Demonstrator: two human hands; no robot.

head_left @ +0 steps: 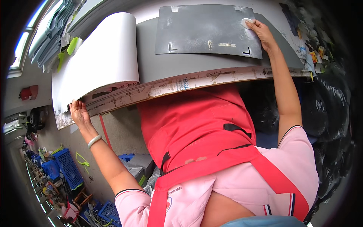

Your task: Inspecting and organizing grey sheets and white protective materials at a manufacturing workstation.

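Observation:
My right hand [261, 33] pinches a flat white disc, which looks like chalk [247, 23], over the upper right part of a dark grey template board [204, 32]. That board has cut-out corner marks, tape patches and whitish smears. It lies on a smooth grey sheet [147, 45] spread on the table. At the left, sheets with a white underside [109, 49] are folded back in a thick curl. The fingertips of my left hand [78, 110] grip the near left edge of this white sheet; the thumb is partly hidden.
The worn table edge [151, 92] runs in front of my red apron. Grey sheets [51, 28] hang at the upper left. Black plastic bags [321, 102] crowd the right side, with scraps above them. Blue crates [68, 166] stand on the floor at the lower left.

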